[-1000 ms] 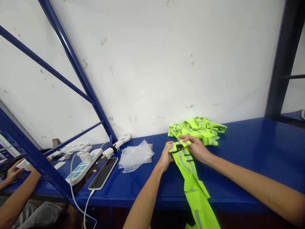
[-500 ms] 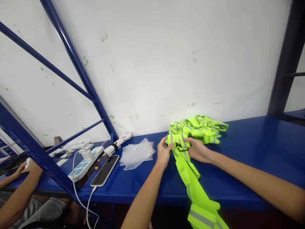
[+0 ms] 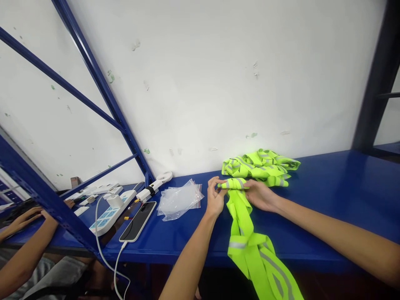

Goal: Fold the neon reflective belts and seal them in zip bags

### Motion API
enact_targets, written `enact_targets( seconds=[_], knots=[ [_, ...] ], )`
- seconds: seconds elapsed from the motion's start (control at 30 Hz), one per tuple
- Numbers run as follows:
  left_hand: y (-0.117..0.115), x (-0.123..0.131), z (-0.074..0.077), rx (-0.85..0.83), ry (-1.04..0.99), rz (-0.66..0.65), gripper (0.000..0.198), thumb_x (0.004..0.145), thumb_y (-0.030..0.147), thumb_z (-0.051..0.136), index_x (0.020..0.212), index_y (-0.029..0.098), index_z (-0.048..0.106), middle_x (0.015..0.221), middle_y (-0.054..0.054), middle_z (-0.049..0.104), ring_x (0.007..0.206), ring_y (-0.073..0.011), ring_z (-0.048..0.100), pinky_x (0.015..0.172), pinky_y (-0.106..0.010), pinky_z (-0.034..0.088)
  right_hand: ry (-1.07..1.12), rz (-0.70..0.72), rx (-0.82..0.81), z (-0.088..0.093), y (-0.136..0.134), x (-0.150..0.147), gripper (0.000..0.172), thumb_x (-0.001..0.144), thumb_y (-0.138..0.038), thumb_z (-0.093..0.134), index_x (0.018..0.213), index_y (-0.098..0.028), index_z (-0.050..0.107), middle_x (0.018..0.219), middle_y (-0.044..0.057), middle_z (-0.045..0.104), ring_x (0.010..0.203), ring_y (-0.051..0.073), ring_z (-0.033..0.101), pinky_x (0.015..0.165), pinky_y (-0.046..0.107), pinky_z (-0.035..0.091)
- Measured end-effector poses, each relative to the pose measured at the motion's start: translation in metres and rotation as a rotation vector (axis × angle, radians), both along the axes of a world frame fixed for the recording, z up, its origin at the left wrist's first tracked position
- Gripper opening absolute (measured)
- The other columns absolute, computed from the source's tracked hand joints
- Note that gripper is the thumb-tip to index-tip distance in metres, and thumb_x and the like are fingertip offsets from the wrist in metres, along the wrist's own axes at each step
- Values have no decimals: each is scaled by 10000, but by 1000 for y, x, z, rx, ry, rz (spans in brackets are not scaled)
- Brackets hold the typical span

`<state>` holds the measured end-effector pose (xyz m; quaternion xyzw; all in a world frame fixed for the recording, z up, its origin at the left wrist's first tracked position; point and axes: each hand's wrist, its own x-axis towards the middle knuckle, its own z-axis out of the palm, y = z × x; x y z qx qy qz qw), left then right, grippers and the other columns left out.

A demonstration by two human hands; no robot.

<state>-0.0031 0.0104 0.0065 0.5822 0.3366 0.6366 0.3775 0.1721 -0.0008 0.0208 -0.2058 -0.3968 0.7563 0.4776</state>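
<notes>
the lime strap (image 3: pixel 250 258) is up between the person's two hands over the tabletop (image 3: pixel 318 208), its top end doubled into a short, flat band. the left hand (image 3: pixel 215 198) pinches the left end of that band between thumb and fingers, and the right hand (image 3: pixel 261 196) grips the right end, its fingers partly hidden by the cloth. you can see silvery reflective stripes along the strap, and below the band it hangs loose, twisted and overlapping, down past the near edge and out of sight. i can't tell whether the band touches the tabletop.

just behind the strap is a crumpled heap of lime webbing (image 3: pixel 256 166) with the same silver stripes, lying near the wall (image 3: pixel 200 83). to the strap's left there's a loose stack of clear plastic bags (image 3: pixel 179 202), lying flat and overlapping, reddish at the right edge. further left of the strap lie a phone (image 3: pixel 137 221) with a white cable at its near end, a small white fan (image 3: pixel 164 177) and a long power strip (image 3: pixel 106 221) with a white plug (image 3: pixel 115 201) in it.

right of the strap, bare blue surface runs to the dark post (image 3: pixel 370 83). far left of it, past the blue frame (image 3: pixel 100 79), another person's hand (image 3: pixel 28 218) rests at the surface.
</notes>
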Motion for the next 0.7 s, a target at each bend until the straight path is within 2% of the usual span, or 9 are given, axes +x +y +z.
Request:
enact_targets(
  seconds=[0.07,0.17,0.2,0.27,0.33,0.37,0.53,0.7],
  knots=[
    [1,0,0,-25,5,-31,127,623,102,653,725,175,663,1253,-84,504,1256,-262,423,942,-325,396,-10,-25,56,-1,1,-1,447,674,-72,526,1090,-178,651,1028,64,742,1036,288,656,951,435,489],
    [1,0,2,-121,-133,-175,114,626,129,585,693,169,669,1258,-66,543,1231,-281,459,934,-339,409,-40,-70,94,-2,4,-1,456,614,-45,521,1019,-174,684,1018,64,748,1053,307,646,945,450,486],
    [0,0,3,-168,-205,-244,162,644,155,572,760,178,683,1247,-59,559,1197,-281,490,906,-343,429,-49,-92,100,-1,5,-1,436,608,-46,527,992,-170,691,1011,69,749,1055,310,644,939,449,489],
    [-3,3,5,-260,-337,-368,325,705,217,573,1016,232,665,1215,-42,592,1141,-267,538,864,-348,460,-56,-138,116,1,8,0,407,600,-52,545,959,-167,697,1001,75,750,1057,312,641,930,445,494],
    [-6,6,6,-327,-422,-434,492,768,286,602,1255,297,532,1213,-29,611,1119,-249,567,882,-358,469,-41,-180,137,2,10,1,438,583,-47,565,982,-177,691,994,66,749,1054,304,642,926,441,498],
    [-7,9,7,-354,-446,-456,543,790,331,617,1314,306,476,1226,-33,613,1116,-247,577,904,-366,467,-31,-196,142,3,10,2,479,570,-40,573,1012,-186,683,989,56,749,1051,296,644,925,438,499],
    [-13,14,9,-520,-363,-657,595,820,519,609,1293,168,527,1231,-134,629,1130,-307,592,985,-422,442,-12,-253,143,3,11,2,633,553,-10,600,1146,-229,635,973,22,746,1023,258,659,911,405,516],
    [-17,7,8,-526,-283,-732,531,826,419,654,1277,162,541,1204,-149,646,1114,-302,609,983,-441,443,-32,-278,158,4,10,6,647,597,-12,620,1207,-227,606,925,18,746,952,235,678,853,370,541]
  ],
)
